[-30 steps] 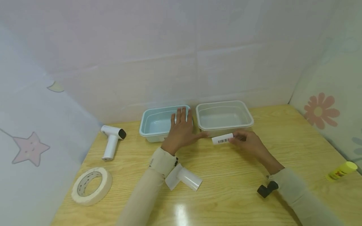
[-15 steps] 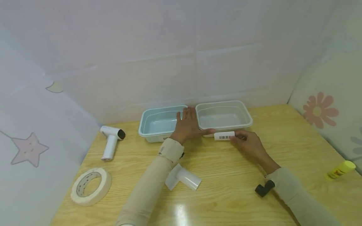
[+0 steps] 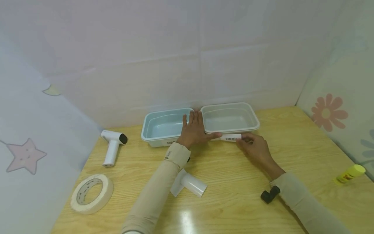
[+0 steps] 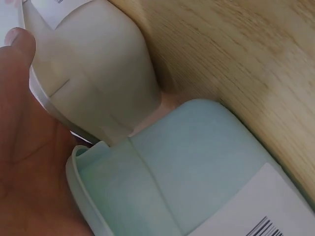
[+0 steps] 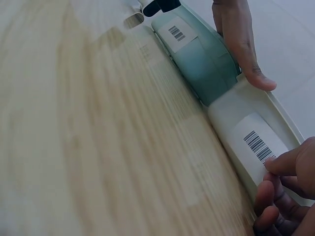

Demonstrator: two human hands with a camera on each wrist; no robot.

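Note:
A pale beige plastic box [image 3: 230, 118] stands at the back of the table, right of a light blue box [image 3: 163, 126]. My left hand [image 3: 193, 132] lies over the gap between them, fingers straight. Its thumb reaches along the beige box's front rim. My right hand [image 3: 258, 148] pinches the right end of a white barcode label [image 5: 256, 145] between thumb and fingers. The label lies against the front wall of the beige box, as the right wrist view shows. On the blue box's front wall is another barcode label [image 5: 178, 33].
On the left are a white gun-shaped handheld device [image 3: 112, 146] and a masking tape roll [image 3: 92, 195]. A white cylinder on a flat piece [image 3: 191, 183] lies near my left sleeve. A yellow glue stick [image 3: 349, 174] lies far right. A pale wall rises behind the boxes.
My left hand has shifted right, from over the blue box to the gap and the beige rim. The right hand has brought the label from in front of the beige box up against its wall.

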